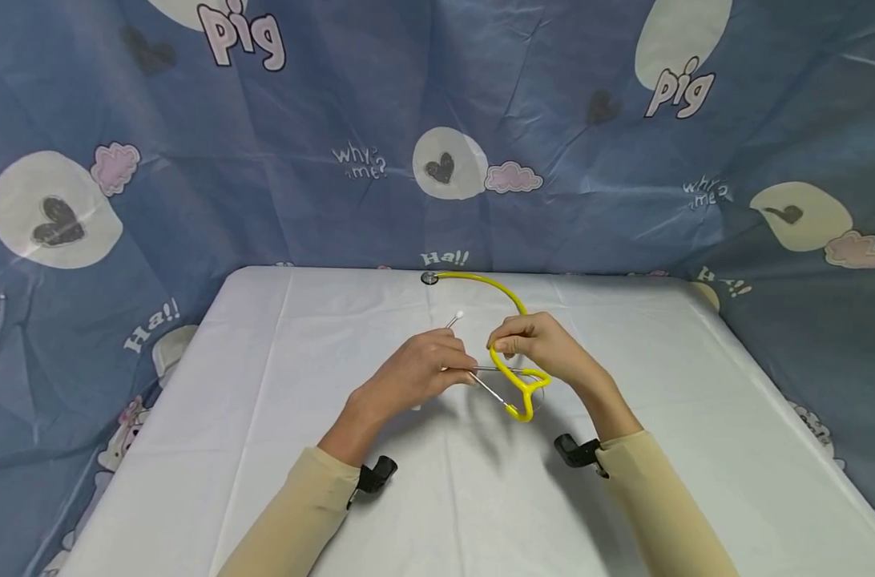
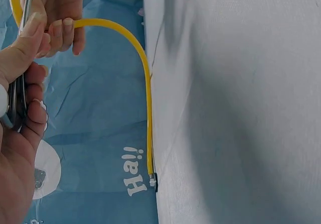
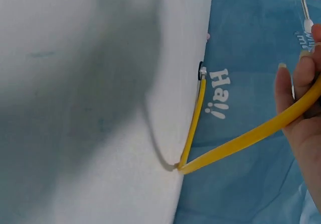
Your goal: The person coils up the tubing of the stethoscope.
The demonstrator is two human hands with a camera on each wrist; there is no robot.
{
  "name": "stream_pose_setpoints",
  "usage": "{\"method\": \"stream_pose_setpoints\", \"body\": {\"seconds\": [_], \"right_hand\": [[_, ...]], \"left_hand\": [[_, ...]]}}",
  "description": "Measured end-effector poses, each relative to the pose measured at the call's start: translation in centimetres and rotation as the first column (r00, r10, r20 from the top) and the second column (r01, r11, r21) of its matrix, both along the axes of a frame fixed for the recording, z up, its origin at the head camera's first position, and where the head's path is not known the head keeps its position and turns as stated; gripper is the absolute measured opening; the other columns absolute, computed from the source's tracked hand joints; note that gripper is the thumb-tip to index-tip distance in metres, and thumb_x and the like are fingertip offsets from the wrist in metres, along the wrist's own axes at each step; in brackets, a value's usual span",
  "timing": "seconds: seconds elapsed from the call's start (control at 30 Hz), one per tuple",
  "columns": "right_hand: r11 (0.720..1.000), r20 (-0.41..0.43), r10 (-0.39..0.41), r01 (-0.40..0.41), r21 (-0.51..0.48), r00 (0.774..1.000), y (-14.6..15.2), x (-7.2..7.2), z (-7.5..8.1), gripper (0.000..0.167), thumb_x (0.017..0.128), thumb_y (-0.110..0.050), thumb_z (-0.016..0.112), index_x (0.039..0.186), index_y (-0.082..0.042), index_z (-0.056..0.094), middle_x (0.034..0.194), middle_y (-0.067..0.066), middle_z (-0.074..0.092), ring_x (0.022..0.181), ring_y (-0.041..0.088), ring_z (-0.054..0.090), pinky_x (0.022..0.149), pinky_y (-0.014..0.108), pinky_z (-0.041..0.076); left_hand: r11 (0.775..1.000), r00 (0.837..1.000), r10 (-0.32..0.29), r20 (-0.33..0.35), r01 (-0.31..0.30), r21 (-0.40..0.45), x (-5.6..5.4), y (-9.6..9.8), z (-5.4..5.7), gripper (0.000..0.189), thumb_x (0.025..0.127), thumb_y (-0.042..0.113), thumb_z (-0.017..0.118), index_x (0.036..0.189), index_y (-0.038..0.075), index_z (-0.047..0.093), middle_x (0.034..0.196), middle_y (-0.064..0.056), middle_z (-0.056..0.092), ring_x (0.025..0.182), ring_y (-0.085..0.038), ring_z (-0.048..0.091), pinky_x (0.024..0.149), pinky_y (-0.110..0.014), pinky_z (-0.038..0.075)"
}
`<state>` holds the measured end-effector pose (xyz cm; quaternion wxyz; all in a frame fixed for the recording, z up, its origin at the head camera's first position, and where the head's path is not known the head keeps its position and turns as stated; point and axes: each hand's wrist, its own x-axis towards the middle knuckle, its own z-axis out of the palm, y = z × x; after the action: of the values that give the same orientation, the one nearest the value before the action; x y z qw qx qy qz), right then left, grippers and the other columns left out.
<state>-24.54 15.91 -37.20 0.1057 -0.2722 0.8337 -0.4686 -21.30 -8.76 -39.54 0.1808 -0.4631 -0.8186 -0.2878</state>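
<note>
A stethoscope with yellow tubing (image 1: 481,278) is held over the white table by both hands. My left hand (image 1: 426,365) grips its metal ear tubes (image 1: 491,389), and a white eartip (image 1: 459,315) pokes out beyond the fingers. The yellow Y-shaped fork points to the right and toward me. My right hand (image 1: 542,340) pinches the yellow tube above the fork, with the fingers curled round it. From there the tube arcs back and left to the round metal chest piece (image 1: 429,278), which lies at the table's far edge.
The white-covered table (image 1: 322,336) spreads under both hands. Behind and beside it hangs a blue printed cloth (image 1: 380,96) with hearts and lettering. Each wrist carries a black camera mount (image 1: 576,451), close above the tabletop.
</note>
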Motion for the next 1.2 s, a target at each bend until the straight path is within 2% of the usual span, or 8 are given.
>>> {"method": "stream_pose_setpoints", "body": {"seconds": [0.13, 0.37, 0.53, 0.63, 0.7, 0.87, 1.03, 1.2], "right_hand": [[0.998, 0.030, 0.004, -0.002, -0.057, 1.000, -0.1, -0.1, -0.5, 0.019, 0.094, -0.016, 0.068, 0.099, 0.000, 0.075, 0.086, 0.005, 0.068, 0.076, 0.020, 0.059, 0.074, 0.038, 0.053], [0.992, 0.099, -0.033, 0.045, -0.116, 0.994, 0.0, -0.3, -1.5, 0.021, 0.096, -0.019, 0.066, 0.100, -0.001, 0.076, 0.091, -0.003, 0.072, 0.080, 0.013, 0.062, 0.071, 0.024, 0.051], [0.982, 0.088, -0.006, 0.022, -0.188, 0.996, 0.1, -0.4, -2.4, 0.024, 0.098, -0.022, 0.063, 0.102, -0.002, 0.076, 0.086, 0.008, 0.070, 0.072, 0.011, 0.057, 0.062, 0.023, 0.046], [0.970, 0.025, 0.057, -0.050, -0.238, 0.998, 0.1, -0.4, -3.1, 0.025, 0.101, -0.013, 0.056, 0.105, 0.002, 0.074, 0.081, 0.015, 0.065, 0.071, 0.017, 0.056, 0.064, 0.030, 0.048], [0.966, 0.007, 0.071, -0.067, -0.250, 0.997, -0.1, -0.4, -3.5, 0.024, 0.101, -0.009, 0.054, 0.107, 0.004, 0.073, 0.081, 0.013, 0.065, 0.074, 0.019, 0.058, 0.069, 0.033, 0.049], [0.984, 0.054, -0.012, 0.022, -0.179, 0.998, -1.0, -0.1, -3.8, 0.021, 0.100, -0.015, 0.057, 0.104, -0.003, 0.074, 0.080, 0.007, 0.068, 0.075, 0.016, 0.059, 0.072, 0.034, 0.049], [0.981, 0.053, -0.007, 0.017, -0.191, 0.999, -2.0, -0.1, -3.4, 0.022, 0.102, -0.013, 0.055, 0.093, -0.003, 0.072, 0.077, 0.024, 0.060, 0.070, 0.031, 0.055, 0.071, 0.043, 0.047], [0.980, 0.031, 0.016, -0.009, -0.197, 0.999, -2.7, 0.0, -3.5, 0.023, 0.101, -0.008, 0.054, 0.087, 0.001, 0.069, 0.078, 0.023, 0.060, 0.072, 0.031, 0.056, 0.076, 0.044, 0.048]], "left_hand": [[0.999, 1.000, -0.005, -0.012, 0.006, 0.046, 0.0, 0.2, -0.1, 0.009, 0.082, 0.023, 0.080, 0.091, 0.020, 0.079, 0.076, 0.012, 0.064, 0.073, -0.003, 0.049, 0.072, -0.019, 0.043], [0.995, 0.998, 0.050, -0.044, -0.046, 0.087, -0.1, 0.5, -0.3, 0.013, 0.081, 0.025, 0.081, 0.093, 0.018, 0.079, 0.078, 0.011, 0.067, 0.074, -0.005, 0.051, 0.071, -0.019, 0.044], [0.990, 0.993, 0.100, -0.056, -0.094, 0.106, -0.1, 0.6, -0.4, 0.016, 0.081, 0.025, 0.081, 0.095, 0.018, 0.079, 0.080, 0.010, 0.069, 0.074, -0.006, 0.053, 0.069, -0.020, 0.045], [0.981, 0.986, 0.158, -0.057, -0.150, 0.120, -0.1, 0.7, -0.5, 0.017, 0.081, 0.028, 0.080, 0.095, 0.019, 0.080, 0.079, 0.010, 0.070, 0.074, -0.007, 0.055, 0.066, -0.020, 0.046], [0.969, 0.973, 0.220, -0.068, -0.210, 0.130, -0.1, 0.8, -0.7, 0.017, 0.081, 0.033, 0.079, 0.094, 0.022, 0.080, 0.078, 0.012, 0.070, 0.073, -0.006, 0.056, 0.063, -0.019, 0.045], [0.922, 0.922, 0.374, -0.094, -0.360, 0.143, -0.1, 0.7, -0.9, 0.016, 0.080, 0.042, 0.077, 0.089, 0.030, 0.079, 0.071, 0.017, 0.066, 0.065, -0.003, 0.052, 0.052, -0.019, 0.040], [0.893, 0.891, 0.443, -0.102, -0.428, 0.141, -0.3, 0.8, -0.8, 0.017, 0.080, 0.043, 0.076, 0.090, 0.030, 0.079, 0.069, 0.016, 0.065, 0.061, -0.004, 0.052, 0.048, -0.020, 0.038], [0.856, 0.856, 0.511, -0.081, -0.497, 0.145, -0.5, 0.8, -0.7, 0.021, 0.079, 0.044, 0.077, 0.094, 0.029, 0.080, 0.071, 0.014, 0.068, 0.063, -0.006, 0.057, 0.047, -0.025, 0.041]]}}
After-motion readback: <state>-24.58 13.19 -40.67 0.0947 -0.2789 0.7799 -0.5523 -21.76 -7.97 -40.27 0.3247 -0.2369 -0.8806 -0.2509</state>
